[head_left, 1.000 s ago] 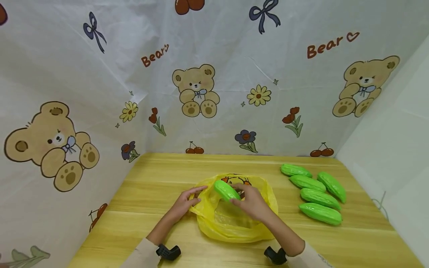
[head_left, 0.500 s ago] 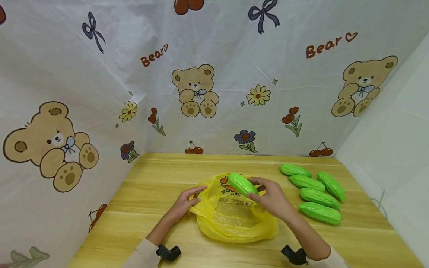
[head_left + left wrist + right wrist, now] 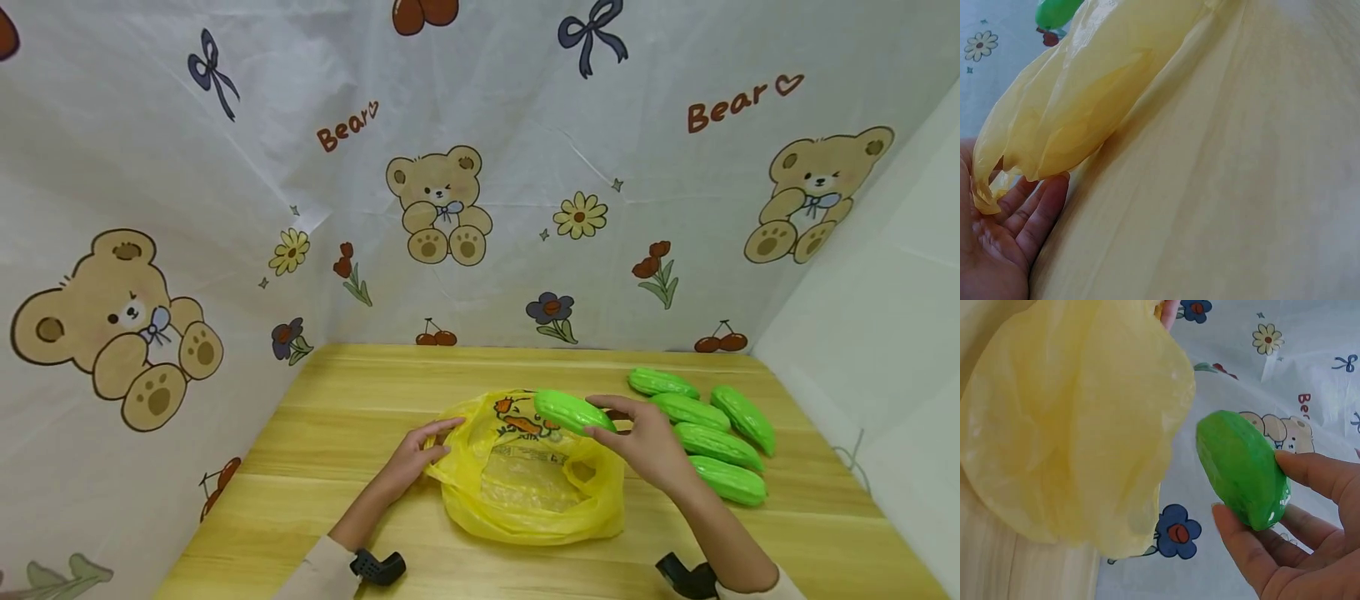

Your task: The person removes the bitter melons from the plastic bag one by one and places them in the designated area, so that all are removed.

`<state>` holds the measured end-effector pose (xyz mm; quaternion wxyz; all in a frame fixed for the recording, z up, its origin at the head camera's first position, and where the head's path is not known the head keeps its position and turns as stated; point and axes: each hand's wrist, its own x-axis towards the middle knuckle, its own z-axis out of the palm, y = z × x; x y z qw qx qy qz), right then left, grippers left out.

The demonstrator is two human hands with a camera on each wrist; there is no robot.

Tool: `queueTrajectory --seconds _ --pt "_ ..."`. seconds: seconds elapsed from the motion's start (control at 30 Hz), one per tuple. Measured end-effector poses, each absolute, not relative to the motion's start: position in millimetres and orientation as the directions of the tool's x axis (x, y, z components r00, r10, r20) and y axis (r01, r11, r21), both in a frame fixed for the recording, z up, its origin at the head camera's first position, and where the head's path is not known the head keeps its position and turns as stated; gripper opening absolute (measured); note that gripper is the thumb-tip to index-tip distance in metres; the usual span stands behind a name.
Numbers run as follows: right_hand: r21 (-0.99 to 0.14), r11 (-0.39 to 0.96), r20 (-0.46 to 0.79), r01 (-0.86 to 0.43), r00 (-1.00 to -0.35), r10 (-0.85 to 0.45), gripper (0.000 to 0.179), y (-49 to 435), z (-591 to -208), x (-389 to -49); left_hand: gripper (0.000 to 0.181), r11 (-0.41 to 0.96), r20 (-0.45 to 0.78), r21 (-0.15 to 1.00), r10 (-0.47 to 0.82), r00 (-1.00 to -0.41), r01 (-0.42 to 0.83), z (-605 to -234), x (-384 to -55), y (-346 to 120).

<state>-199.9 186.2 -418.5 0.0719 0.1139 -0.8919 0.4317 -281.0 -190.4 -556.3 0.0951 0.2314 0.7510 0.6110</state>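
A yellow plastic bag (image 3: 525,500) stands on the table with its mouth spread upward. At its left rim is my left hand (image 3: 408,458), index finger and thumb apart and touching the plastic. The left wrist view shows a bag corner lying across the palm of the left hand (image 3: 1004,244), its fingers only slightly bent. Above the bag's far right rim, my right hand (image 3: 648,437) pinches a bright green, ridged bitter melon (image 3: 570,412) by one end, between thumb and fingers. In the right wrist view this bitter melon (image 3: 1241,465) is apart from the bag.
Several more bitter melons (image 3: 720,447) lie grouped on the right of the wooden table (image 3: 360,383). Behind stands a backdrop (image 3: 510,292) printed with bears and flowers. A white wall (image 3: 885,333) bounds the right side, with a thin cord (image 3: 853,454) near it.
My right hand has moved right with the bitter melon, from over the bag's mouth to its far right rim. The left hand has stayed at the left rim.
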Motion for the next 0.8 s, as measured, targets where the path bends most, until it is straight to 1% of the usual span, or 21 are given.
queueTrajectory --seconds 0.2,0.47,0.8 --pt "-0.764 0.602 0.222 -0.232 -0.971 -0.093 0.046 198.9 -421.2 -199.0 0.048 0.13 0.147 0.964 0.47 -0.87 0.233 -556.7 -281.0 -189.8" --pt "-0.768 0.609 0.214 -0.198 -0.976 -0.048 0.051 221.0 -418.6 -193.5 0.047 0.158 0.147 0.957 0.46 -0.875 0.244 -556.2 -281.6 -189.9" --pt "-0.725 0.67 0.243 -0.159 -0.969 0.034 0.051 253.7 -416.2 -182.8 0.047 0.162 0.145 0.956 0.463 -0.875 0.244 -557.0 -281.9 -189.8"
